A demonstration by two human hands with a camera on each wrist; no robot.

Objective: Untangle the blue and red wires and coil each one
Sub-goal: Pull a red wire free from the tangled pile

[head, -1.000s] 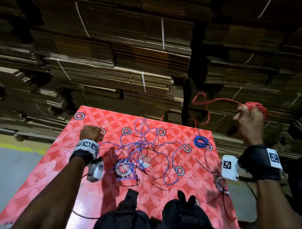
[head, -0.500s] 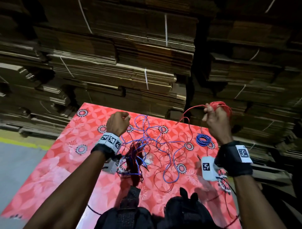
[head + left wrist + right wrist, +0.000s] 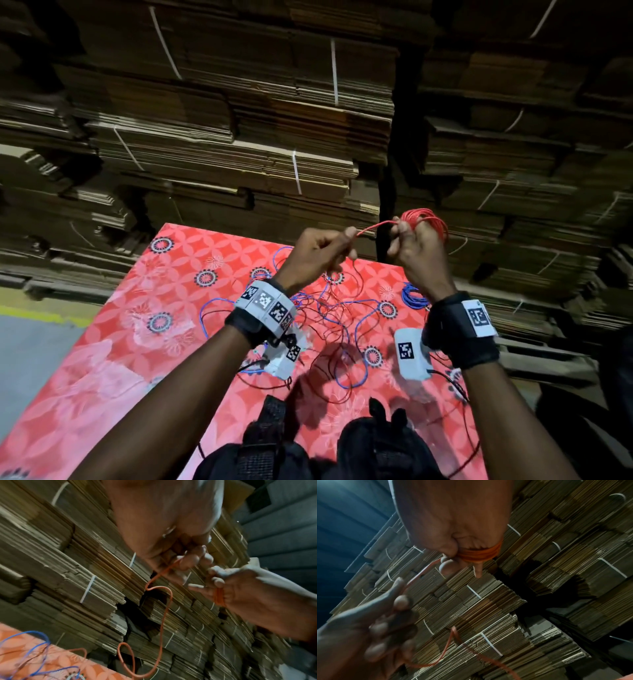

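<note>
Room: stacked flat cardboard bundles (image 3: 239, 144), tied with white straps, fill the background behind our hands.
Surface: our worktop (image 3: 102, 342) wears a red flowered cover; a loose tangle of blue wire (image 3: 356, 329) and thin dark-red strands lies across its middle.
Done so far: one small blue coil (image 3: 412, 297) rests on the cover, just beside our right wrist as seen from the head view.
Right hand (image 3: 419, 251): raised above the worktop, its fingers (image 3: 448, 566) curl through the red coil (image 3: 424, 221), whose turns wrap round them.
Left hand (image 3: 315, 255): close beside the right, thumb and forefinger pinch the free red wire (image 3: 164, 609) where it leads to the coil; the other fingers are curled.
Red tail: it hangs from our left hand in slack loops down toward the worktop tangle.
Step in hand: we judge we are winding the red wire onto the coil.
How to do it well: we should feed the wire under light, even tension, lay each turn beside the last, and stop to free any snag rather than tug.
Risk: a hard pull may drag the blue wire up with it.
</note>
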